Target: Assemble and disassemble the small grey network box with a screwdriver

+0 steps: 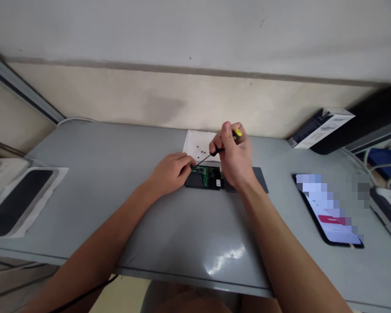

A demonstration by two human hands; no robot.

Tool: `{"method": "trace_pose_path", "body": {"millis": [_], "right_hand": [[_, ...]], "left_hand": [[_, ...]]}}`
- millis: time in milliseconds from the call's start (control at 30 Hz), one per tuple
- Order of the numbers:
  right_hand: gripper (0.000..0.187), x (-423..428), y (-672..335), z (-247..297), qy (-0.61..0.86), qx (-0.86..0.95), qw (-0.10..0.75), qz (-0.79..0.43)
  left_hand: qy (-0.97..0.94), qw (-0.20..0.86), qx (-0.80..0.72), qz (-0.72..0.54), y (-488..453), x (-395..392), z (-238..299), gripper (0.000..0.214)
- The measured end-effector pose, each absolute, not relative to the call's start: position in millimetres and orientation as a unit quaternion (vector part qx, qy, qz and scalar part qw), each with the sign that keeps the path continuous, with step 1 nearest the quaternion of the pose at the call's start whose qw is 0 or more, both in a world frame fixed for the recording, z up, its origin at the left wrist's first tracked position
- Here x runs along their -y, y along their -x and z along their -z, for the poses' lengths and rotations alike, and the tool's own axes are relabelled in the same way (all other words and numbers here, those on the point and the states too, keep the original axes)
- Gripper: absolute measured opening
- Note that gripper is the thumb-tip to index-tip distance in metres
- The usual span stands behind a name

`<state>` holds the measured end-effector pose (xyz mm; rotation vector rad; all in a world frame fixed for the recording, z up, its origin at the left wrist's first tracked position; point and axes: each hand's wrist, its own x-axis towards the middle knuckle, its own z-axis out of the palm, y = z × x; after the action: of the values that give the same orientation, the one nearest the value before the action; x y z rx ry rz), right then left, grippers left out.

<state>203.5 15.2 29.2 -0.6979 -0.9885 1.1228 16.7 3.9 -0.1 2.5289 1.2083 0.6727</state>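
My right hand [236, 158] is wrapped round a screwdriver [237, 134] with a black and yellow handle. Its thin shaft slants down to the left, and the tip meets the upper left corner of an opened dark device with a green circuit board [206, 176]. My left hand [172, 171] rests at that device's left end, fingers bent together near the tip; whether they pinch anything small is hidden. Behind the device lies a white paper [190, 143] with several small dark screws [202, 152] on it. A flat dark panel [260, 179] lies to the right, partly behind my right wrist.
A phone [332, 217] with a lit screen lies on the grey table [189, 234] at the right. Behind it are a white and dark box [326, 126] and a long black object [371, 117]. At the left a dark panel [19, 200] lies on white wrapping.
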Motion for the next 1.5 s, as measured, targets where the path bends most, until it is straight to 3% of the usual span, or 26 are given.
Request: {"method": "trace_pose_path", "body": {"millis": [267,400,567,667,700,767,867,967,1300,1500], "right_hand": [[0.052,-15.7,-207.8,-37.1,0.297,0.414,0.651,-0.563],[0.058,-15.7,-203.7,-32.1,0.326,0.449,0.662,-0.503],[0.046,-6.3,-209.4,-51.5,0.310,0.502,0.683,-0.431],[0.034,10.7,-235.2,-76.3,0.319,0.555,0.696,-0.325],[0.030,17.3,-247.3,-82.0,0.349,0.605,0.661,-0.273],[0.024,30.2,-273.6,-85.2,0.452,0.721,0.485,-0.202],[0.049,43.9,-307.8,-71.2,0.513,0.823,0.184,-0.161],[0.069,47.9,-327.7,-53.9,0.557,0.812,0.035,-0.171],[0.066,36.4,-315.5,-64.4,0.530,0.805,0.036,-0.264],[0.066,47.4,-284.3,-49.3,0.509,0.845,0.039,-0.160]], "left_hand": [[-0.873,0.121,-0.418,-0.221,-16.2,-2.8,-5.5,0.032],[-0.879,0.118,-0.422,-0.190,-16.2,-2.2,-10.3,0.033],[-0.880,0.115,-0.435,-0.152,-16.1,0.1,-17.2,0.034],[-0.872,0.144,-0.442,-0.151,-12.4,3.4,-23.7,0.034],[-0.866,0.164,-0.446,-0.155,-10.2,4.6,-26.4,0.033],[-0.850,0.215,-0.455,-0.155,-5.0,6.6,-31.8,0.045],[-0.833,0.261,-0.469,-0.134,2.4,7.4,-37.0,0.078],[-0.829,0.255,-0.481,-0.128,5.3,6.0,-37.5,0.079],[-0.827,0.252,-0.487,-0.124,-4.5,4.8,-35.7,0.081],[-0.848,0.231,-0.450,-0.156,-14.4,7.2,-26.7,0.075]]}}
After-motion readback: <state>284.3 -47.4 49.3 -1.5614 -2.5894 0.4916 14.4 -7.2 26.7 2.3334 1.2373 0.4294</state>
